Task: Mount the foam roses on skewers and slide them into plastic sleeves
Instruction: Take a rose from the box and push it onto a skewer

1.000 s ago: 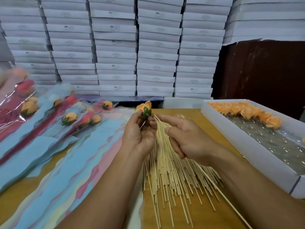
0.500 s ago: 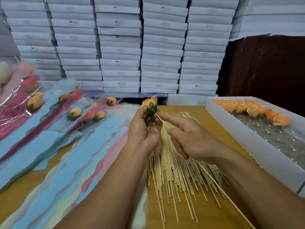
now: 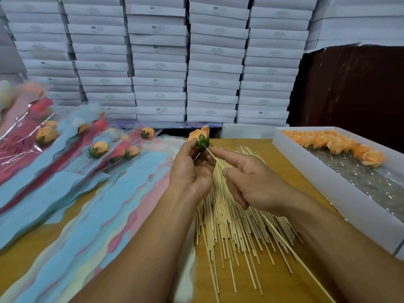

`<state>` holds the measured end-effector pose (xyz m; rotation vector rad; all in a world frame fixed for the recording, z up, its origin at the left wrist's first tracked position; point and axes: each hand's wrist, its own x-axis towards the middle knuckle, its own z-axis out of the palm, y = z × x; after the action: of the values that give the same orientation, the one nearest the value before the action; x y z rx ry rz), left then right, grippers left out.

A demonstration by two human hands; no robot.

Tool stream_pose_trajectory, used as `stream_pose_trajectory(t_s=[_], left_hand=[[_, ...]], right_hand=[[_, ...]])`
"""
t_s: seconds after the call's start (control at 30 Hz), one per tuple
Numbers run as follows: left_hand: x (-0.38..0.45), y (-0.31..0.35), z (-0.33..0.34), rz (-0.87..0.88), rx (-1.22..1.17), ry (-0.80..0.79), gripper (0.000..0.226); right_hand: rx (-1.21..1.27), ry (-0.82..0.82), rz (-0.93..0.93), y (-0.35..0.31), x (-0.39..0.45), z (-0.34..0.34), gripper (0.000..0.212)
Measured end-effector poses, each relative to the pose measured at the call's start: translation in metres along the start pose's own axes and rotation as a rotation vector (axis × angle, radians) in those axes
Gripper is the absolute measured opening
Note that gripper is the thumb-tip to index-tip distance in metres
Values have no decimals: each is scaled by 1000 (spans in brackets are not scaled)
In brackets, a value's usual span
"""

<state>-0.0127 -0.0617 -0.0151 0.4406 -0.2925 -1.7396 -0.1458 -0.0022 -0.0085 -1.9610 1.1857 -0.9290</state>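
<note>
At far left, finished roses lie in plastic sleeves [image 3: 72, 171] spread over the worktop [image 3: 282, 278], well apart from the work in hand. Left of centre, the left hand [image 3: 192, 171] is raised above the worktop, its fingers and thumb pinching the green base of an orange foam rose [image 3: 200, 136], bloom pointing up and away from the person. The skewer [image 3: 215, 159] meets that base at its tip; its long axis runs from there down and to the right, toward the person, passing through the grip of the right hand [image 3: 255, 184], which pinches it between thumb and fingers with the forefinger extended along the shaft, and its free end trails past the wrist. Judged from this, the rose lies up and left of the right grip, in line with the shaft, so the coming push follows that axis. Beneath lies the loose skewer pile [image 3: 236, 226]; at far right, the white box [image 3: 328, 184] holds the unmounted roses
</note>
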Motion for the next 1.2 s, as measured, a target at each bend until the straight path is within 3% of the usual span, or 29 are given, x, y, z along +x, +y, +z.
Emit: stream_pose_trajectory(t_s=[0.6,1.2], left_hand=[[-1,-2,0,38,73,-14,12],[3,-14,-1,206,211,118,8]], right_hand=[[-51,16,10,4,2,1,61],[-33,39,-2,18,10,10,60]])
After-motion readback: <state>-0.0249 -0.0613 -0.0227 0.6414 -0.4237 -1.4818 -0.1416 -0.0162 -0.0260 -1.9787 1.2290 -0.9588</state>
